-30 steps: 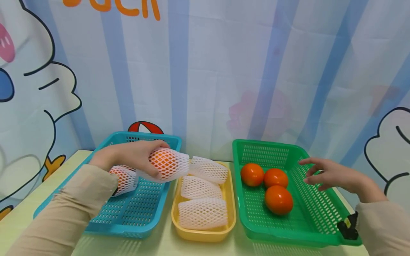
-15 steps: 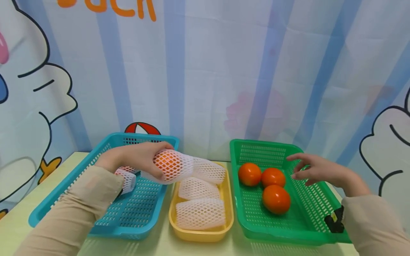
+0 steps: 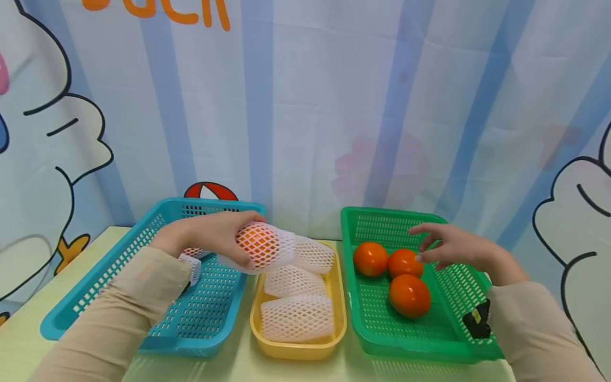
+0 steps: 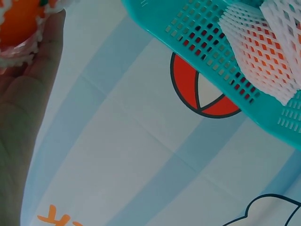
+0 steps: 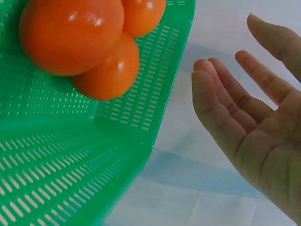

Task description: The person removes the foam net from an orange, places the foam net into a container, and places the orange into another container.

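My left hand [image 3: 217, 235] grips an orange fruit in a white foam net [image 3: 265, 245], held between the blue basket [image 3: 202, 345] and the yellow tray [image 3: 298, 350]. In the left wrist view the palm [image 4: 33, 94] lies against the netted fruit [image 4: 18, 26]. My right hand [image 3: 458, 248] hovers over the green basket [image 3: 425, 351] with relaxed, parted fingers and holds nothing. Below and left of it lie three bare orange fruits, the nearest to me [image 3: 409, 296] being the largest in view. Empty foam nets [image 3: 297, 317] fill the yellow tray.
Netted fruit [image 4: 265, 52] lies in the blue basket, partly hidden by my left arm in the head view. A striped curtain [image 3: 305, 116] with cartoon prints hangs right behind the baskets. All three containers stand on a pale yellow table [image 3: 229, 366].
My right hand has moved left, closer to the bare fruits. My left hand has shifted slightly right with the netted fruit, which overlaps the tray more.
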